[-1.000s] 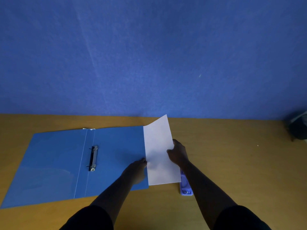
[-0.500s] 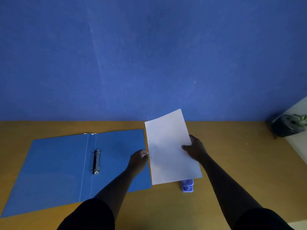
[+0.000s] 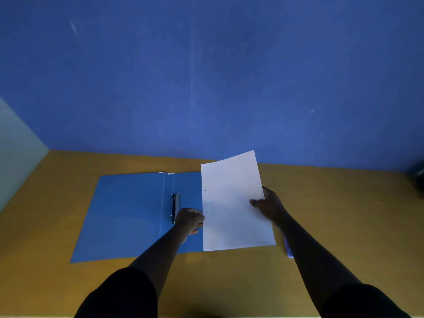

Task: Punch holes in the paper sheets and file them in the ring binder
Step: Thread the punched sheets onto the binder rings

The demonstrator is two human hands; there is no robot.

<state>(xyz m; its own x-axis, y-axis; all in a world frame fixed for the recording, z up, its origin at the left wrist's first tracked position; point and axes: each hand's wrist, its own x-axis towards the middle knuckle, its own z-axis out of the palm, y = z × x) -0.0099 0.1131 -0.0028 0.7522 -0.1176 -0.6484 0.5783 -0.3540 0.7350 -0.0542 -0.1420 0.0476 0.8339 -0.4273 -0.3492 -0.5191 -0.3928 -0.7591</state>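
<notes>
A blue ring binder lies open on the wooden table, its black and metal ring mechanism running along the spine. A white paper sheet with two small punched holes near its left edge is held above the binder's right cover and the table. My left hand pinches the sheet's left edge, just right of the rings. My right hand grips the sheet's right edge. A purple hole punch lies on the table, mostly hidden behind my right forearm.
The wooden table meets a blue wall at the back. A pale panel stands at the far left. A dark object sits at the right edge of the table.
The sheet has turned from nearly edge-on to flat and facing me, showing its two holes. Both hands stayed on its edges. The camera view swung to the left.
</notes>
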